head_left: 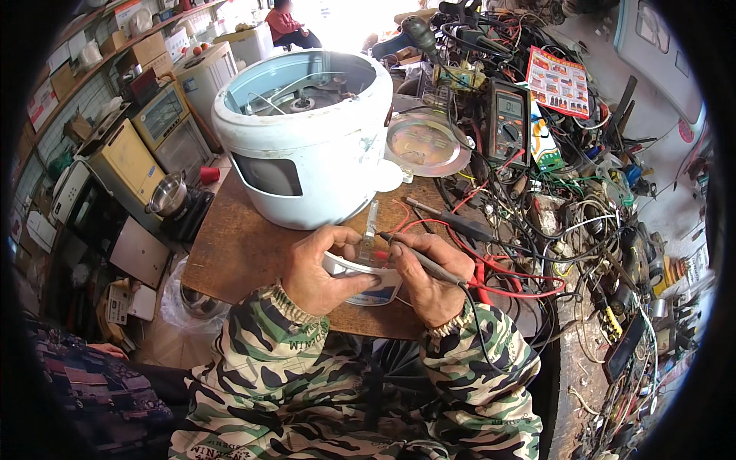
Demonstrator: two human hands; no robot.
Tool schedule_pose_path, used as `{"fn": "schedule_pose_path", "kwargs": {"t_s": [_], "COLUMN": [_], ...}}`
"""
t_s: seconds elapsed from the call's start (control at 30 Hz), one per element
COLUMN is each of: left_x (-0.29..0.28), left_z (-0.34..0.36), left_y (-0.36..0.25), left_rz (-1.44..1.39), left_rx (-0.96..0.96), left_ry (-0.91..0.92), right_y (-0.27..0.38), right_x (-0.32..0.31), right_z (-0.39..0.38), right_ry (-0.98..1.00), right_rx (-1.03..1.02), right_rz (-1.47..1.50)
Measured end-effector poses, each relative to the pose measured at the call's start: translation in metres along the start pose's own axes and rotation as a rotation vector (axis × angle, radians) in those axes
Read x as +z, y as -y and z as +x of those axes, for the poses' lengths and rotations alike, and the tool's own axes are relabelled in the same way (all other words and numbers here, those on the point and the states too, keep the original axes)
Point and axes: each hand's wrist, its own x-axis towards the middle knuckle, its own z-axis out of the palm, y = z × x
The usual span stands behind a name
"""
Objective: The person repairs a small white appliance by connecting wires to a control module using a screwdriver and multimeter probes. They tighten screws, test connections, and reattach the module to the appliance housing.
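Observation:
My left hand [316, 270] grips a small white curved panel [389, 289] by its left side, over the table's near edge. Pinched in my right hand [435, 282] is a black test probe [445, 273], its tip pointing at the parts above the panel. Something red and a narrow pale strip [372, 221] show between my hands; the exact contact point is too small to make out. Just beyond stands the white cooker body [303, 169], open at the top, with a rectangular cutout in its side. A multimeter [508, 123] with a lit display sits at the right.
Brown wooden table [218, 257] under the cooker body. A round metal-edged lid [429, 146] lies behind it. Red leads [506, 287], a dark-handled tool [460, 224] and tangled wires crowd the right side. Another person's patterned sleeve [92, 376] is at lower left; someone sits far back.

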Motion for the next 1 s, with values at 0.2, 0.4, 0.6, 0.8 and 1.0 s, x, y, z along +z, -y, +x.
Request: {"fn": "schedule_pose_path", "kwargs": {"t_s": [0.2, 0.4, 0.6, 0.8, 1.0], "left_x": [0.001, -0.001, -0.002, -0.003, 0.005], "left_z": [0.001, 0.000, 0.000, 0.001, 0.003], "left_y": [0.005, -0.001, 0.000, -0.001, 0.004], "left_rz": [0.021, -0.004, 0.004, 0.036, -0.016], "left_rx": [0.052, -0.008, 0.009, 0.051, 0.018], "left_ry": [-0.045, -0.002, 0.001, -0.019, -0.076], "right_y": [0.002, -0.003, 0.003, 0.003, 0.000], "right_x": [0.002, 0.002, 0.001, 0.004, -0.002], "right_z": [0.000, 0.003, 0.001, 0.003, 0.001], "right_ry": [-0.007, 0.013, 0.010, 0.049, 0.030], "right_rx": [-0.004, -0.026, -0.005, 0.038, -0.018], "right_rz": [0.002, 0.010, 0.020, 0.050, 0.010]}}
